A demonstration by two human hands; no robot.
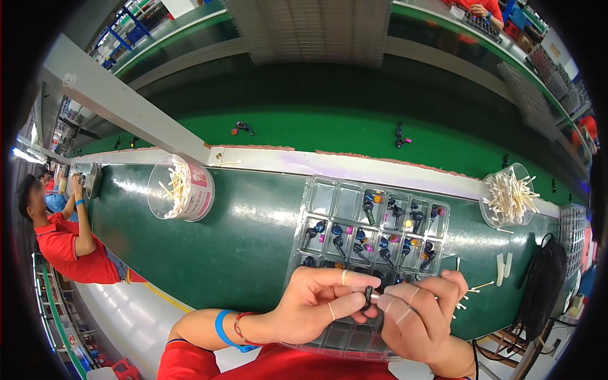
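Above the near part of a clear plastic tray (294, 253), my two hands meet. My left hand (320, 301) pinches a small dark earbud (367, 296) between thumb and fingers. My right hand (415, 313) is closed close against it, with a small pale tip that looks like a cotton swab (375, 296) touching the earbud; the rest of that swab is hidden by the fingers. Thin pale bands ring some fingers of both hands. In the tray's compartments lie dark blue earbuds (369, 209) with stems, some beside orange or pink bits.
Tubs of cotton swabs stand at left (201, 193) and right (510, 196). Loose swabs (482, 286) and white strips (504, 269) lie right of the tray, near a black bag (544, 285). Beyond a pale ledge, a green belt (316, 130) carries earbuds. A co-worker (69, 244) stands left.
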